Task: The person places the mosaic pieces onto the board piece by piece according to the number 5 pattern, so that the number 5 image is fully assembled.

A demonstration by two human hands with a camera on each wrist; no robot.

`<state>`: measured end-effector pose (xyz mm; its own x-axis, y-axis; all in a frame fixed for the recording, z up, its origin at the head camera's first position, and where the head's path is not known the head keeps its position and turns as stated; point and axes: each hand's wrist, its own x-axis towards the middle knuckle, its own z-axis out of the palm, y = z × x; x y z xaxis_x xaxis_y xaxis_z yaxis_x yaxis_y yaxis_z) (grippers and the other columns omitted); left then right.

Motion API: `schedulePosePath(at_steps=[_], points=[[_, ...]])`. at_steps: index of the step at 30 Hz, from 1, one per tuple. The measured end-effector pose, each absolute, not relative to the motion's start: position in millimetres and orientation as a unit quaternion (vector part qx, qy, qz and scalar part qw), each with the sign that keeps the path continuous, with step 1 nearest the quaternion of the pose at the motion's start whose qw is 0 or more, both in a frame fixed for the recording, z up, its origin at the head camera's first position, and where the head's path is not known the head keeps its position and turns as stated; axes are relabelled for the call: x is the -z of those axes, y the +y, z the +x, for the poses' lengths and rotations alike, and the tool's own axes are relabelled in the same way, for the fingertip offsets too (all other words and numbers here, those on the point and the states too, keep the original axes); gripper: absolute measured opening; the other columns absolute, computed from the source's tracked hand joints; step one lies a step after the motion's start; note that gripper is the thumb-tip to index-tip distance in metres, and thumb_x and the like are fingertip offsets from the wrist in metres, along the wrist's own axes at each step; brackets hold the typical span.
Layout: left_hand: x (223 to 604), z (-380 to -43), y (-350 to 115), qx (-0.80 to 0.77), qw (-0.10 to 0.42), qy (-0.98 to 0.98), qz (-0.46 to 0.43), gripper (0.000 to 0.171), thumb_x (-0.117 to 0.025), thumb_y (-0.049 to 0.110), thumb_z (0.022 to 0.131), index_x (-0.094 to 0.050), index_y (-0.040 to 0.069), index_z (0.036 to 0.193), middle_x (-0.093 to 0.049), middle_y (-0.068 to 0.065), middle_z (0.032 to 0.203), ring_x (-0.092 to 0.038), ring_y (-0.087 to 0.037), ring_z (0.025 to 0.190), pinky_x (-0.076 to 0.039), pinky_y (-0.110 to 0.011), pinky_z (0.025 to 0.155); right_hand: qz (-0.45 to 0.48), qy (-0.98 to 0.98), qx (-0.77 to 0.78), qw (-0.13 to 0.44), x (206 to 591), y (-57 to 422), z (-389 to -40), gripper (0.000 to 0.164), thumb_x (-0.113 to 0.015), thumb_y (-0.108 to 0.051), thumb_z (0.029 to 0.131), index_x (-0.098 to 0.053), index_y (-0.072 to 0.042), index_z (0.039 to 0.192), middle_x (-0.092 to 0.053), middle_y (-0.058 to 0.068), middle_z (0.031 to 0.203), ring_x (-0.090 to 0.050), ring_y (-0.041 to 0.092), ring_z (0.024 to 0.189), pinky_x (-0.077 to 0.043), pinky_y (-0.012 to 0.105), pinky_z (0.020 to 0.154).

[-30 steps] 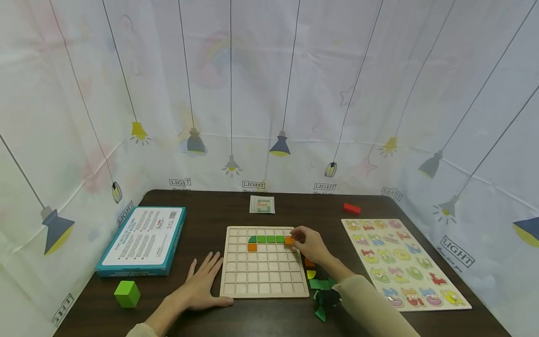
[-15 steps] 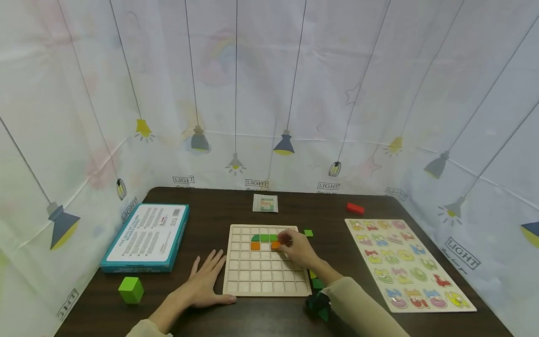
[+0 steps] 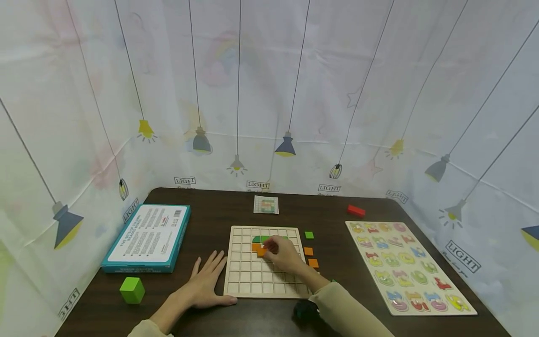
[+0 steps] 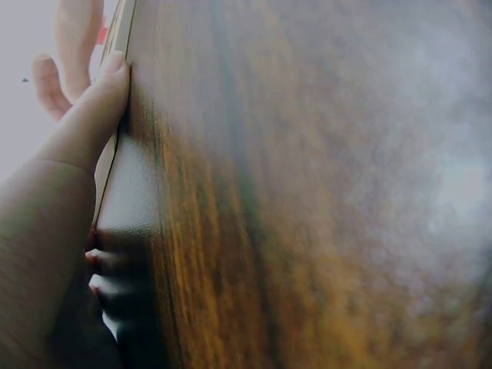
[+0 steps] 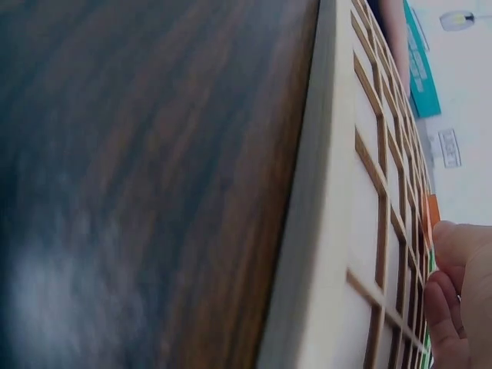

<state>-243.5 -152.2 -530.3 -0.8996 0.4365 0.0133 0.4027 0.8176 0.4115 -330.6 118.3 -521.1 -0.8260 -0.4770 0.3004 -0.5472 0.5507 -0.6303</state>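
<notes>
Two orange tiles (image 3: 309,251) lie beside the board (image 3: 269,289); the right hand (image 3: 287,255), pinching another tile (image 3: 261,252), half-hides green tiles (image 3: 264,239); left hand (image 3: 205,283) spread.

A creased, lamp-printed white curtain (image 3: 261,93) — behind a dark table (image 3: 219,213).

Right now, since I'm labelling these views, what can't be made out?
Head view: detail on the card, too small.
Head view: fine print on the box, too small.
Head view: some green pieces and the pinched orange piece, partly behind the right hand.
Left wrist view: the left hand, partly cut off by the top edge.
</notes>
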Motion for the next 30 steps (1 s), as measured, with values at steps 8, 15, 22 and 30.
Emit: schedulePosePath(at_steps=[8, 15, 22, 30], points=[[529.9, -240.9, -152.4, -0.204, 0.049, 0.952, 0.223, 0.115, -0.054, 0.081, 0.07, -0.02, 0.007, 0.151, -0.012, -0.012, 0.157, -0.006, -0.033, 0.142, 0.001, -0.064, 0.105, 0.302, -0.874, -0.378, 0.048, 527.2, 109.8, -323.2, 0.024, -0.07, -0.003, 0.083, -0.064, -0.003, 0.106, -0.065, 0.005, 0.099, -0.063, 0.016, 0.091, -0.052, 0.024, 0.078], [529.0, -239.0, -151.7, -0.204, 0.052, 0.952, 0.221, 0.115, -0.054, 0.081, 0.07, -0.019, 0.007, 0.151, -0.011, -0.012, 0.157, -0.005, -0.033, 0.143, 0.002, -0.064, 0.105, 0.302, -0.878, -0.369, 0.044, 526.9, 108.9, -320.8, 0.023, -0.07, -0.005, 0.083, -0.065, -0.007, 0.105, -0.063, 0.0, 0.099, -0.061, 0.013, 0.091, -0.052, 0.023, 0.077], [529.2, -239.2, -151.4, -0.203, 0.05, 0.953, 0.219, 0.115, -0.054, 0.081, 0.069, -0.02, 0.007, 0.151, -0.011, -0.012, 0.157, -0.005, -0.033, 0.143, 0.002, -0.064, 0.106, 0.296, -0.882, -0.365, 0.029, 523.5, 108.5, -319.4, 0.022, -0.069, -0.008, 0.084, -0.065, -0.009, 0.105, -0.063, -0.001, 0.099, -0.059, 0.011, 0.091, -0.051, 0.025, 0.079], [529.5, -243.0, -152.6, -0.2, 0.042, 0.955, 0.217, 0.116, -0.052, 0.082, 0.069, -0.02, 0.006, 0.151, -0.01, -0.012, 0.157, -0.004, -0.032, 0.143, 0.003, -0.063, 0.106, 0.308, -0.879, -0.361, 0.039, 519.9, 111.9, -324.0, 0.025, -0.071, -0.011, 0.084, -0.065, -0.006, 0.108, -0.065, 0.001, 0.102, -0.061, 0.013, 0.093, -0.051, 0.028, 0.08]])
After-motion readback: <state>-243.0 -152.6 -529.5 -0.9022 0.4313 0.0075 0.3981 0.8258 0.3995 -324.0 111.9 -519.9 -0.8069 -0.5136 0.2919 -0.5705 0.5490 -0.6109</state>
